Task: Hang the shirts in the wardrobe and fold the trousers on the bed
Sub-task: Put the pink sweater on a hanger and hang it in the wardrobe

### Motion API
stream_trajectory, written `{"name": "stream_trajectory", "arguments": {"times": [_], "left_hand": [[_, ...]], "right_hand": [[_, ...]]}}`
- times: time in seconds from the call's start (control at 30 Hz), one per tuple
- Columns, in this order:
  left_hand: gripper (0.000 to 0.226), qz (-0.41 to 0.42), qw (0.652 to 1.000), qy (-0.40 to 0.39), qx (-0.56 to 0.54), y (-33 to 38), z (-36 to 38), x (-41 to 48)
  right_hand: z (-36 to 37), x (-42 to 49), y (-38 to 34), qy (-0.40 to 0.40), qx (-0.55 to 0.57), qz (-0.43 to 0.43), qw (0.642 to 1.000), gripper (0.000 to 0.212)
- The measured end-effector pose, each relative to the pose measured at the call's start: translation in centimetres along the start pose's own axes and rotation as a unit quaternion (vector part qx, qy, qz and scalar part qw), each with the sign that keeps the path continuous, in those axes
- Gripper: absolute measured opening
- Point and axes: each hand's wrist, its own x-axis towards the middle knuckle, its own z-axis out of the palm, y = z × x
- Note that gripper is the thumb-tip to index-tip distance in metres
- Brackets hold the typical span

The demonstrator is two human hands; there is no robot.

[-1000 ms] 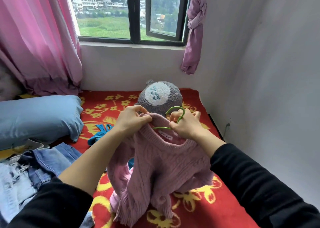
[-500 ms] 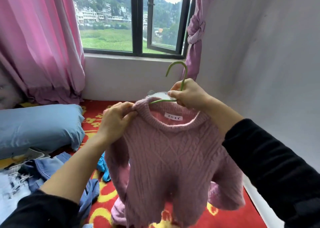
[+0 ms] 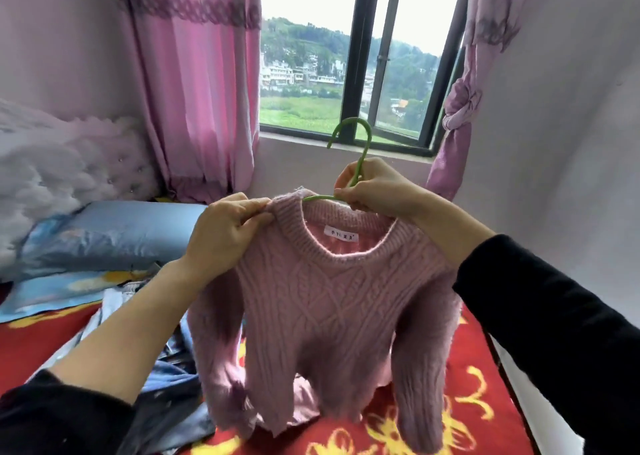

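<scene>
A pink cable-knit sweater (image 3: 332, 302) hangs in the air over the bed on a green hanger (image 3: 360, 143). My right hand (image 3: 377, 191) grips the hanger's neck just below the hook. My left hand (image 3: 225, 236) pinches the sweater's left shoulder beside the collar. The sleeves dangle on both sides. Blue jeans (image 3: 173, 378) lie crumpled on the red flowered bedspread (image 3: 460, 416), partly hidden behind my left forearm.
A blue pillow (image 3: 114, 233) lies at the bed's head by a tufted white headboard (image 3: 59, 163). Pink curtains (image 3: 197, 84) frame the window (image 3: 356, 73). A white wall (image 3: 568, 143) closes the right side.
Both hands have lifted the sweater on its hanger higher above the bed. The view has tilted upward and swung left, and the grey plush toy is out of sight.
</scene>
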Motion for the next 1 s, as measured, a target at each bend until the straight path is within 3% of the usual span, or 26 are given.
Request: {"name": "stream_trajectory", "arguments": {"times": [0.4,0.67,0.73,0.83,1.0], "left_hand": [[0.048,-0.145,0.976,0.122,0.107,2.2,-10.2,-14.5],[0.046,-0.158,0.896,0.233,0.343,3.9,-21.1,-23.9],[0.047,-0.142,0.882,0.224,0.390,3.8,-23.7,-26.7],[0.041,-0.156,0.875,0.189,0.418,2.3,-27.7,-30.8],[0.038,-0.247,0.843,0.230,0.418,0.9,-36.3,-36.2]], "right_hand": [[9.8,-4.9,-7.4,-0.125,0.056,-0.144,0.980,0.005],[18.8,-7.2,-19.1,-0.216,0.098,-0.236,0.942,0.015],[22.0,-8.0,-21.9,-0.239,0.102,-0.244,0.934,0.015],[27.0,-9.8,-26.5,-0.274,0.104,-0.262,0.920,0.014],[35.0,-13.5,-34.5,-0.316,0.109,-0.296,0.895,0.012]]}}
